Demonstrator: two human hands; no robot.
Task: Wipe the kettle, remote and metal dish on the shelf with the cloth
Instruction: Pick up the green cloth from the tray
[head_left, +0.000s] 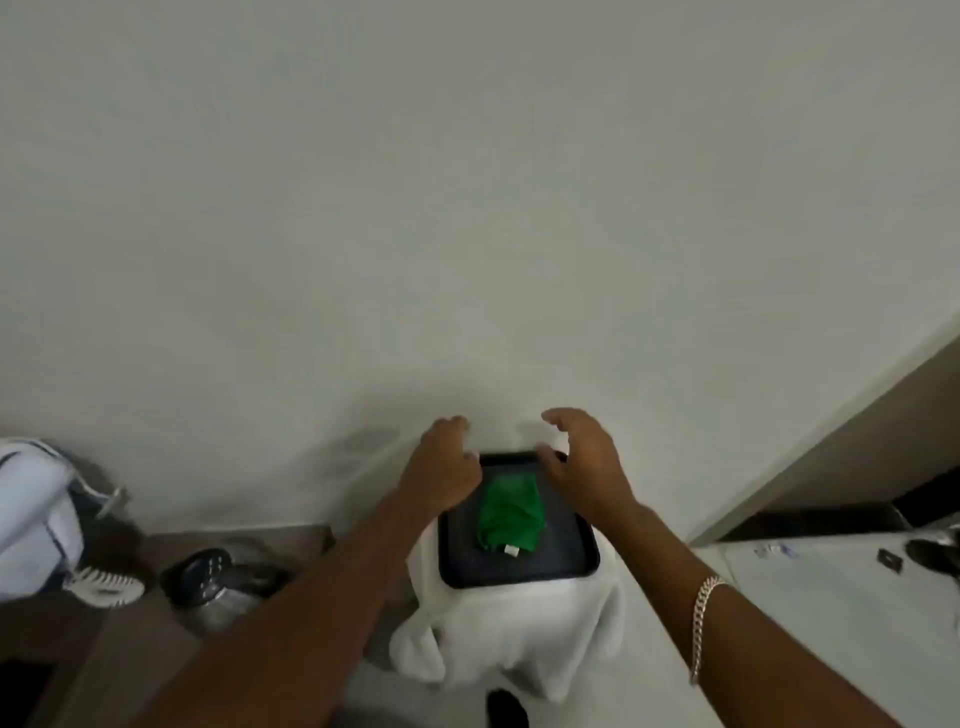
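A crumpled green cloth (510, 517) lies on a black tray (566, 545) that rests on a small stand draped in white fabric (514, 629). My left hand (441, 470) hovers over the tray's far left corner with its fingers curled and nothing in it. Over the far right corner, my right hand (582, 462) is spread with fingers apart, also holding nothing. Low on the left, a round metal dish (228, 577) sits on the brown surface (156, 649). No kettle or remote is in view.
A plain white wall (467, 208) fills the upper view. White and blue fabric and a white comb-like item (104, 584) lie at the far left. A white counter (831, 597) with small dark objects stands at the right, under a beige panel (857, 447).
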